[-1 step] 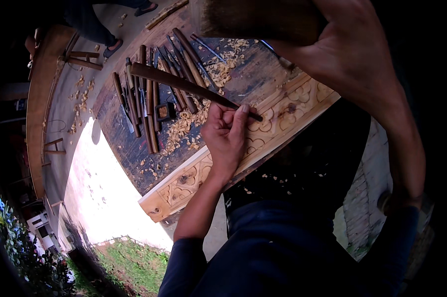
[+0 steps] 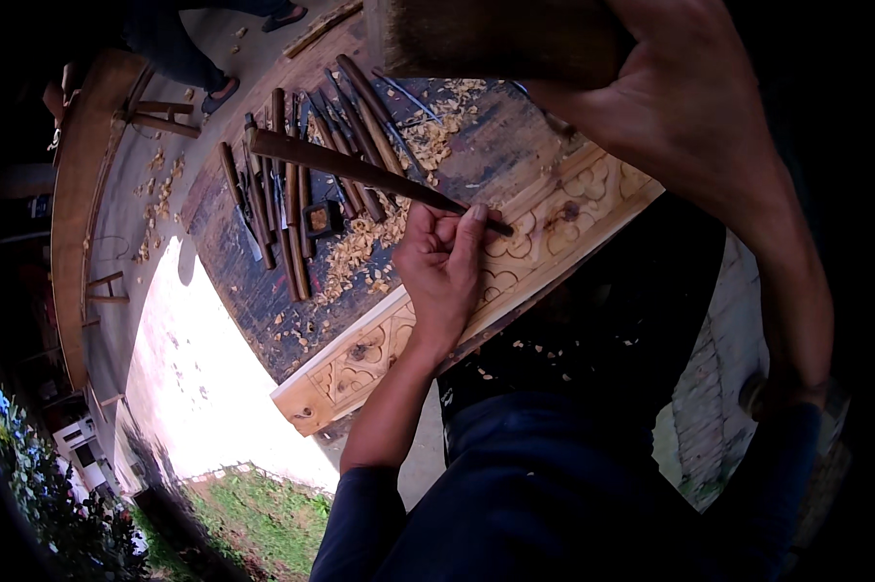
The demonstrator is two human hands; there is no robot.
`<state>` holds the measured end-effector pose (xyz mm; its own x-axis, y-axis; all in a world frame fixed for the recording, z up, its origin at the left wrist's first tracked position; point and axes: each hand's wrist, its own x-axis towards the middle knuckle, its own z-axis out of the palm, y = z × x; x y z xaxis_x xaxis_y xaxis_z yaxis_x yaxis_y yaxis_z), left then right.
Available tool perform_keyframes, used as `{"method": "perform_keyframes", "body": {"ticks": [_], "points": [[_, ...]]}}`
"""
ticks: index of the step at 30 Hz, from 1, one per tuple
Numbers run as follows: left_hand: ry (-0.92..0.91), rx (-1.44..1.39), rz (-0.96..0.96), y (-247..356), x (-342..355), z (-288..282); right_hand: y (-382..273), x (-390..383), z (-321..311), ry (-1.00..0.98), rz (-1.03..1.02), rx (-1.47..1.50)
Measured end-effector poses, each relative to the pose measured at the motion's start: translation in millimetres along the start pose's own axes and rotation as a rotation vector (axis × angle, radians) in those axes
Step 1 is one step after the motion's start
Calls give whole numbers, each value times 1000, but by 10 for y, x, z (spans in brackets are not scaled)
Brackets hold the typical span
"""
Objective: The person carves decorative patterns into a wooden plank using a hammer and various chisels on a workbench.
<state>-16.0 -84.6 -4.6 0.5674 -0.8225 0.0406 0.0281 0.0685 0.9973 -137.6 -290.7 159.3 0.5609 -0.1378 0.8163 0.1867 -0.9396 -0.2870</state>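
Note:
My left hand [image 2: 442, 267] is shut around a long wooden-handled chisel [image 2: 350, 170]. The chisel slants down to the right and its tip rests on a pale carved wooden plank [image 2: 360, 359] with floral relief. The plank lies diagonally along the edge of a dark workbench [image 2: 253, 291]. My right hand [image 2: 689, 97] is raised close to the camera and grips a thick wooden mallet [image 2: 495, 39] above the chisel's handle end.
Several more wooden-handled chisels [image 2: 292, 194] lie side by side on the bench behind the plank, among pale wood shavings [image 2: 360, 247]. Another person's sandalled foot [image 2: 219, 97] stands at the far side. Bright concrete floor [image 2: 195, 369] and grass [image 2: 263, 514] lie at lower left.

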Motion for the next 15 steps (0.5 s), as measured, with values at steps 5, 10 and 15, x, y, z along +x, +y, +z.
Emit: {"method": "perform_keyframes", "body": {"ticks": [5, 10, 15], "points": [[18, 57, 32, -15, -20, -1, -92, 35, -9, -57, 49, -50], [8, 153, 71, -80, -26, -59, -159, 87, -22, -132, 41, -105], [33, 118, 98, -100, -28, -1, -209, 113, -34, -178, 33, -131]]}}
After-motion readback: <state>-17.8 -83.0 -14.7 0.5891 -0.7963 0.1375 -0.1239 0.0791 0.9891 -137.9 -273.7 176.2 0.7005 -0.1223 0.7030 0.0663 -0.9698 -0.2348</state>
